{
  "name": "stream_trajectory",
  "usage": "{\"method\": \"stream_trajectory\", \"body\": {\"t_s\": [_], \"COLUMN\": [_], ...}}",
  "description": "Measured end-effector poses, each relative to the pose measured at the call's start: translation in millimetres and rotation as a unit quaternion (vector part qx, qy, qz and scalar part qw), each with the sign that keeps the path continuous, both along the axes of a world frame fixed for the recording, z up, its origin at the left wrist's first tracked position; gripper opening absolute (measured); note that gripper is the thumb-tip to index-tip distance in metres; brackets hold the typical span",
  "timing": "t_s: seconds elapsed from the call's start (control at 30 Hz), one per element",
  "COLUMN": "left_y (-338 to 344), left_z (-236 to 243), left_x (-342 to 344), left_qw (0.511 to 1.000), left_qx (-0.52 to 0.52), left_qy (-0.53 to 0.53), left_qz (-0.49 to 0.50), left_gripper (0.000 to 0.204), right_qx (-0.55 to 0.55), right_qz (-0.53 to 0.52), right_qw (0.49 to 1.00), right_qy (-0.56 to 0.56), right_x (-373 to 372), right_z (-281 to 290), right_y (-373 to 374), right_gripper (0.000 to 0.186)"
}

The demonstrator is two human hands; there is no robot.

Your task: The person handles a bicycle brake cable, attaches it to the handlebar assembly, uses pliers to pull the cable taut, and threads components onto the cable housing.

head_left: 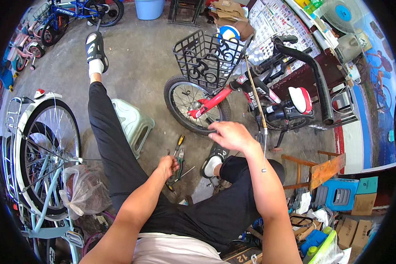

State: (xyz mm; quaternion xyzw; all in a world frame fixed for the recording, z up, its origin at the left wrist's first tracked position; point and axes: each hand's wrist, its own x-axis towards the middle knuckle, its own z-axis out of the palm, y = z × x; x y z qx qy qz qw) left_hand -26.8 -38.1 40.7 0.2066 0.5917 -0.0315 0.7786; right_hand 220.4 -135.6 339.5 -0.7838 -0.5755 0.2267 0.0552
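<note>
My left hand [167,166] is low over the floor with its fingers curled. It is right beside green-handled pliers [181,163]; what is inside the fingers is hidden. A yellow-and-black screwdriver [179,143] lies just beyond, and another thin-shafted tool [187,172] lies to the right. My right hand [232,134] reaches toward the tyre of the front wheel [197,105], its fingers loosely bent and apart, with nothing seen in them. The wheel belongs to a red-and-black bicycle [255,94] with a black basket [209,57]. A cable [256,94] hangs from its handlebar across my right forearm.
A pale green plastic stool [134,125] stands by my outstretched left leg. At the left is a light blue bicycle with a white mudguard [20,149]. On the right are a wooden stool [323,171], a blue plastic stool [339,193] and cardboard boxes [354,233].
</note>
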Motion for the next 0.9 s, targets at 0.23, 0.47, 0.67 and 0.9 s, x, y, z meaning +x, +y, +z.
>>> {"method": "stream_trajectory", "body": {"t_s": [0.23,0.47,0.67,0.9], "left_y": [-6,-6,-3,-1], "left_z": [-39,-43,-51,-61], "left_x": [-22,-31,-40,-42], "left_qw": [0.983,0.953,0.941,0.94], "left_qx": [0.111,0.175,0.18,0.187], "left_qy": [0.088,0.115,0.163,0.161], "left_qz": [-0.118,-0.221,-0.236,-0.237], "left_gripper": [0.018,0.032,0.039,0.044], "right_qx": [0.225,0.46,0.488,0.509], "right_qz": [-0.247,-0.388,-0.374,-0.331], "right_qw": [0.939,0.792,0.771,0.762], "right_qy": [-0.079,0.103,0.167,0.224], "right_x": [45,81,89,93], "right_z": [11,38,42,46], "right_y": [33,59,77,84], "right_gripper": [0.033,0.021,0.037,0.046]}}
